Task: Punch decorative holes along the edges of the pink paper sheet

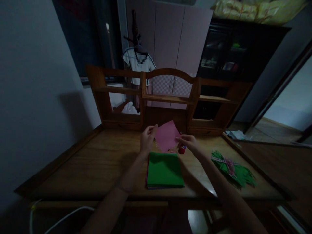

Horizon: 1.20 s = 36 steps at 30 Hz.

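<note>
One white cable [73, 211]: curving below the near edge of the worktop [97, 162], toward its left corner.
Wooden shelf unit [168, 98]: standing along the far edge of the worktop, with open compartments and an arched top rail in the middle.
White shirt [138, 65]: on a hanger behind the shelf unit, left of the arch, dark at the collar.
Left hand [147, 139]: raised over the far half of the worktop, thumb and fingers pinching the left corner of the pink sheet.
Green stack [165, 170]: square sheets lying near the middle of the near edge, green on top, with darker and pinkish layers showing at the left and near sides.
Pink sheet [167, 136]: held up tilted between both hands, above the worktop and beyond the green stack, one corner pointing to the far edge.
Small pink bits [172, 150]: on the worktop just past the green stack, partly behind the pink sheet; too small to identify.
Small red object [181, 150]: beside those bits, beyond the stack's far right corner, with some blue or purple next to it.
Right hand [189, 143]: thumb and fingers closed on the right side of the pink sheet.
Green bundle [240, 174]: fringed strips lying near the right edge, with a pink knotted piece and pale bands across it.
</note>
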Each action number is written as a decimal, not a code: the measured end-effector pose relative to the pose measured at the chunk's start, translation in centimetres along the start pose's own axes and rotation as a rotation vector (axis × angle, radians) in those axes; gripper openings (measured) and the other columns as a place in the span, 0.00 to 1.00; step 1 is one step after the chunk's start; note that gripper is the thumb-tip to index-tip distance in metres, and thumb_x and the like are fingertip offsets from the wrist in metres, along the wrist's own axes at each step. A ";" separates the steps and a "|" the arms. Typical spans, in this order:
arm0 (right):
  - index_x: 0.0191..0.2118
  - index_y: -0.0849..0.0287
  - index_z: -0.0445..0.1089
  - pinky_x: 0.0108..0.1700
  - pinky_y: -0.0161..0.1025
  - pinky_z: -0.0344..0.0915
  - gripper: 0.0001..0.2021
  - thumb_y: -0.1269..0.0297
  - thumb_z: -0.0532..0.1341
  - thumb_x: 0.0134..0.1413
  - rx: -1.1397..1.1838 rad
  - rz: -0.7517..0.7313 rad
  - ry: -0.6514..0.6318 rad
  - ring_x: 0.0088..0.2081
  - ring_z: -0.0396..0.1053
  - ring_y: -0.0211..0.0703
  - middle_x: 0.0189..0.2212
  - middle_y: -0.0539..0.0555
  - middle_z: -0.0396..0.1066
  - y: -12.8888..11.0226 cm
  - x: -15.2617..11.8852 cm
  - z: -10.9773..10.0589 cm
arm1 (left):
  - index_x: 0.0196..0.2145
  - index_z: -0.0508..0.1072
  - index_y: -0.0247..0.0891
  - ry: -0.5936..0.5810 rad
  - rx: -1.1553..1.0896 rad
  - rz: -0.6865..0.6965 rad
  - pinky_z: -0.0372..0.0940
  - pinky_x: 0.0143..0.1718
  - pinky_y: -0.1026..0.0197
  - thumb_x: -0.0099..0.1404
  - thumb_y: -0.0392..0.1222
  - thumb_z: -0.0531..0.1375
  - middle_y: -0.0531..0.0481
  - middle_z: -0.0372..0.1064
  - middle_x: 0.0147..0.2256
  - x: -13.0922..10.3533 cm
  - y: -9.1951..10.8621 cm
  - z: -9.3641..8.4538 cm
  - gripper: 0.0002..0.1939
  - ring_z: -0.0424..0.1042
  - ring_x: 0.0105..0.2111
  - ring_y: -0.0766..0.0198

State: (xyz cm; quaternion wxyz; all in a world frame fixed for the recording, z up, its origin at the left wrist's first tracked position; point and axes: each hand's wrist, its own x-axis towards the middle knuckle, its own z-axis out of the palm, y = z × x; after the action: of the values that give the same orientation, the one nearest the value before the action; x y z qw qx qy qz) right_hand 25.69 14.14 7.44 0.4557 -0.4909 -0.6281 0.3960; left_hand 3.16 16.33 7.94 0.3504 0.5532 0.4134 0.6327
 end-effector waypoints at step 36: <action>0.35 0.58 0.72 0.32 0.36 0.56 0.21 0.50 0.48 0.64 -0.780 -0.243 0.366 0.30 0.68 0.42 0.32 0.57 0.73 4.6 2.2 -0.8 | 0.19 0.68 0.34 -0.028 0.284 -0.174 0.50 0.19 0.65 0.58 0.64 0.54 0.49 0.64 0.17 2.1 -8.5 1.8 0.28 0.64 0.20 0.63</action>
State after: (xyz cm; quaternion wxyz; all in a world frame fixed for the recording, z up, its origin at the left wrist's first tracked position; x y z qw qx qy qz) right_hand 27.42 17.28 3.76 0.3837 -0.6106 -0.6925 -0.0203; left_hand 4.53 21.92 1.14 0.3279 0.5680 0.5401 0.5274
